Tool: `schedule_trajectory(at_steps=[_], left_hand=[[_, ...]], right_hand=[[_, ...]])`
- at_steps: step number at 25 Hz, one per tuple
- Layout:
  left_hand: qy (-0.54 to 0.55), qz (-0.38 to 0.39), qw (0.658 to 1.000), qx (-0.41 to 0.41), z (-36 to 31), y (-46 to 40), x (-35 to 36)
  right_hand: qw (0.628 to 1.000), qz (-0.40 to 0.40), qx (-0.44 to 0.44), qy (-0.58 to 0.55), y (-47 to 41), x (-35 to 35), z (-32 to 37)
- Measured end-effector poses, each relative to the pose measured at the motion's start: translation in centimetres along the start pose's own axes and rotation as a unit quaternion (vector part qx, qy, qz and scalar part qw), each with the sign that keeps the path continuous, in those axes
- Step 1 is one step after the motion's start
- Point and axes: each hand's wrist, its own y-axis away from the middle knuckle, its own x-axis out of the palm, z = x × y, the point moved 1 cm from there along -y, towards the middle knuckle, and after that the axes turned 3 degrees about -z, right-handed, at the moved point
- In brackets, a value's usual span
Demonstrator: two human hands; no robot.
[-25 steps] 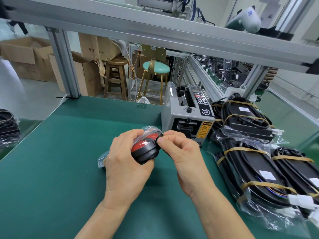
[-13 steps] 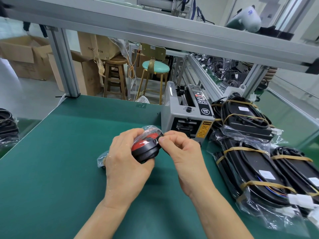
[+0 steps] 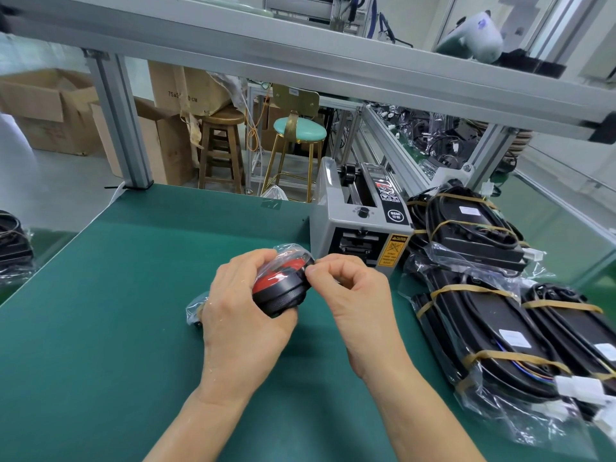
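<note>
Green mat (image 3: 100, 328) on a workshop bench under an aluminium frame (image 3: 300, 58). A grey tape dispenser (image 3: 361, 228) stands at the mat's far edge. Just in front of the dispenser is the round black-and-red part (image 3: 280, 291), inside a clear bag (image 3: 291, 253). The left hand (image 3: 240, 328) grips it through the film with its fingers curled over the top, and hides much of the part. The underside is not visible, so contact with the mat cannot be told. The right hand (image 3: 356, 295) pinches the film at the part's rim on the dispenser side, thumb and forefinger tips together and the other fingers curled in. What lies between the tips is too small to make out. The bag's tail pokes out past the left hand, away from the dispenser. Right of the dispenser lie bagged black units (image 3: 483, 311) with tan bands, cut off at the picture edge, labels unreadable. Behind the dispenser are a wooden stool (image 3: 220, 145), a teal-seated stool (image 3: 299, 131) and cardboard boxes (image 3: 50, 108). Far left of it, another bagged black item (image 3: 13, 241) is mostly cut off.
</note>
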Motion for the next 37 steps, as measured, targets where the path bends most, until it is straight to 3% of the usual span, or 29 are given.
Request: schedule_trajectory(at_steps=[12,22,28,37], left_hand=[[0.011,-0.008,1.0,-0.01,0.2,-0.18,-0.27],[0.005,-0.013,1.0,0.001,0.14,-0.09,-0.16],[0.01,-0.014,1.0,-0.002,0.08,0.0,-0.16],[0.016,-0.014,1.0,-0.002,0.21,-0.08,-0.16]], right_hand=[[0.985,0.073,0.075,-0.135,0.29,0.61,0.45],[0.998,0.032,0.04,-0.049,0.2,0.51,0.62],[0.99,0.064,0.067,-0.111,0.21,0.52,0.39],[0.998,0.028,0.027,-0.041,0.15,0.58,0.54]])
